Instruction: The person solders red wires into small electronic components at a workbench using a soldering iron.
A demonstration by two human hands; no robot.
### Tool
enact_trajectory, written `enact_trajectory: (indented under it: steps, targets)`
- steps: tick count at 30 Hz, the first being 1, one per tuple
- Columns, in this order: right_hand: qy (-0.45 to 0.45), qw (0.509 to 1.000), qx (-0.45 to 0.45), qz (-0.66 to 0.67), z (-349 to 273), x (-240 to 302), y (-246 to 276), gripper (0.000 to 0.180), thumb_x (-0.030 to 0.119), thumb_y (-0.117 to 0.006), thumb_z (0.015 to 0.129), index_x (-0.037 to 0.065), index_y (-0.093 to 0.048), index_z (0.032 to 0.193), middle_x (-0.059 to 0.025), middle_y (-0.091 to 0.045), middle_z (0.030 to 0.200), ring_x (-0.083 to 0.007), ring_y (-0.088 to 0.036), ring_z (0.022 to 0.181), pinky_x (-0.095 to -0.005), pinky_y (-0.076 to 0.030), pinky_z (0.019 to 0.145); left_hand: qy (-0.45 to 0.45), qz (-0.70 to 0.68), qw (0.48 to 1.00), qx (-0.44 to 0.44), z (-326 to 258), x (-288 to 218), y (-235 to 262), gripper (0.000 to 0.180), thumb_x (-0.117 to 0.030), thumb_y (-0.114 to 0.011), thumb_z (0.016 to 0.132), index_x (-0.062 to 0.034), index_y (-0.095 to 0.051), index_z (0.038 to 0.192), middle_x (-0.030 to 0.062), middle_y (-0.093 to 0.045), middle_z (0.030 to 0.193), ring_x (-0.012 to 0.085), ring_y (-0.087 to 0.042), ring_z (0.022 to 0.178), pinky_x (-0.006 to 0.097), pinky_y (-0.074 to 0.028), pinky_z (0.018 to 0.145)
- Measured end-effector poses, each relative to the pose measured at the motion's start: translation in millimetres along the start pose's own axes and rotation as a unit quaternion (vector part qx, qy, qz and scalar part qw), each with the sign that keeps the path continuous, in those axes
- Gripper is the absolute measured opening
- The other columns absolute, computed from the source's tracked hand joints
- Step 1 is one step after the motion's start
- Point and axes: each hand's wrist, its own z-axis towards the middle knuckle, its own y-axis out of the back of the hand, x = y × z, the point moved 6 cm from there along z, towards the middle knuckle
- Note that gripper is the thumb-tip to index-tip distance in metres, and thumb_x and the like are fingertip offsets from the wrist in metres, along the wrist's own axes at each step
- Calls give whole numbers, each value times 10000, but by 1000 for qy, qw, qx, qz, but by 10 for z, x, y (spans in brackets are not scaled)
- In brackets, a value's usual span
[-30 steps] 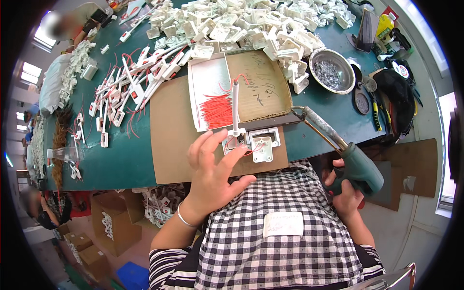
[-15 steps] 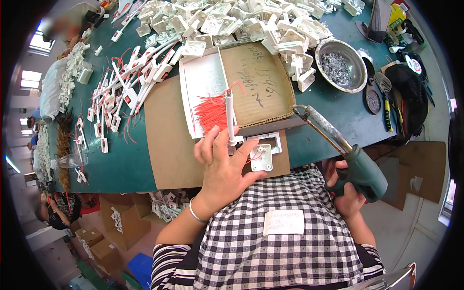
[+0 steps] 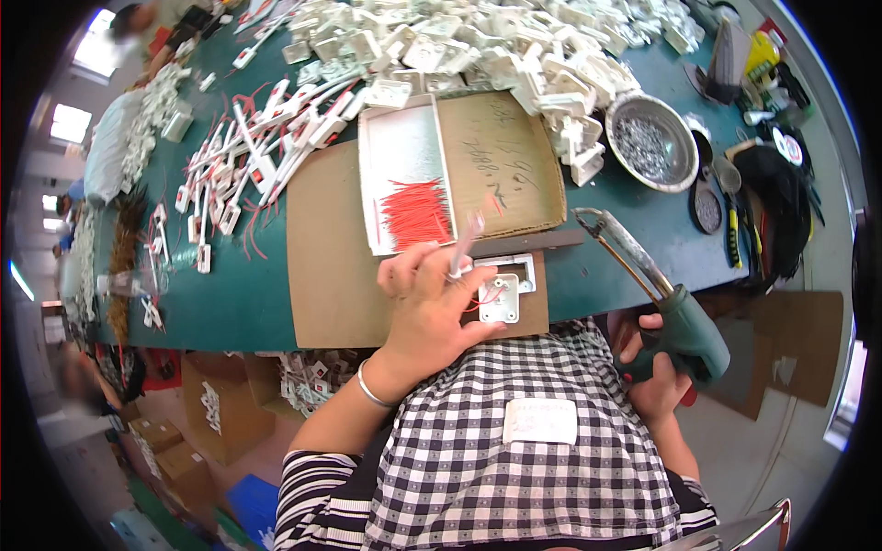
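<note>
My left hand (image 3: 424,308) bends over a white plastic part with a slim upright tube (image 3: 469,241), blurred by motion, its base gripped between the fingers. The thumb of that hand rests at the edge of a small white square housing (image 3: 499,300) with thin red wires in it. Behind the housing lies a white rectangular frame (image 3: 524,274) on the cardboard. At the right, my right hand (image 3: 657,393) is closed around the green handle of a soldering gun (image 3: 691,335). Its metal barrel slants up and left, the tip apart from the housing.
Short red wires (image 3: 418,216) lie in a white tray (image 3: 369,184) beside a cardboard box (image 3: 501,151). White housings (image 3: 423,50) are heaped at the back. Wired switch parts (image 3: 253,156) spread over the left. A metal bowl (image 3: 652,142) and yellow-handled pliers (image 3: 732,237) are at the right.
The tube in my left hand has tipped toward the right, with its red wire. The soldering gun stays nearly in place. The whole view has shifted slightly.
</note>
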Motion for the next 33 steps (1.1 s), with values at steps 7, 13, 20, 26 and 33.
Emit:
enact_trajectory:
  steps: [7, 13, 20, 26, 33]
  targets:
    - [-12, 998, -26, 49, 56, -31, -26, 356, 66, -423, 824, -68, -465, 1151, -164, -563, 1067, -187, -569, 620, -284, -460, 520, -40, 21, 998, -44, 11, -112, 94, 555, -347, -818, 525, -168, -653, 1023, -13, -483, 1088, 241, -362, 1134, 436, -220, 930]
    - [19, 996, -62, 60, 131, 77, -128, 355, 89, -433, 846, -64, -446, 1167, -179, -556, 1085, -192, -568, 625, -302, -470, 551, 52, -54, 995, -63, -108, 149, 445, 558, -370, -816, 557, -154, -648, 1043, 38, -463, 1070, 290, -371, 1115, 460, -244, 957]
    - [13, 993, -86, 79, 200, 45, -93, 386, 127, -497, 861, -57, -441, 1195, -182, -558, 1091, -189, -565, 625, -306, -465, 576, 250, 2, 934, -256, -1351, 910, 1410, 573, 51, -795, 595, -62, -594, 1120, 67, -390, 1143, 203, -493, 1049, 297, -521, 880]
    - [11, 995, -48, 88, 339, 14, -241, 409, 154, -516, 861, -48, -442, 1208, -185, -561, 1089, -189, -568, 630, -304, -469, 583, 485, 267, 816, -166, -2961, 1541, 1514, 638, -244, -777, 641, -140, -558, 1230, 125, -334, 1377, 341, -337, 1237, 449, -285, 1037]
    - [21, 995, -47, 80, 334, -6, -197, 415, 150, -503, 862, -45, -437, 1223, -187, -560, 1094, -194, -567, 629, -308, -473, 583, 363, 256, 867, -224, -2281, 1670, 1709, 439, -212, -696, 784, -101, -569, 1189, 144, -498, 1232, 301, -470, 1137, 419, -393, 929]
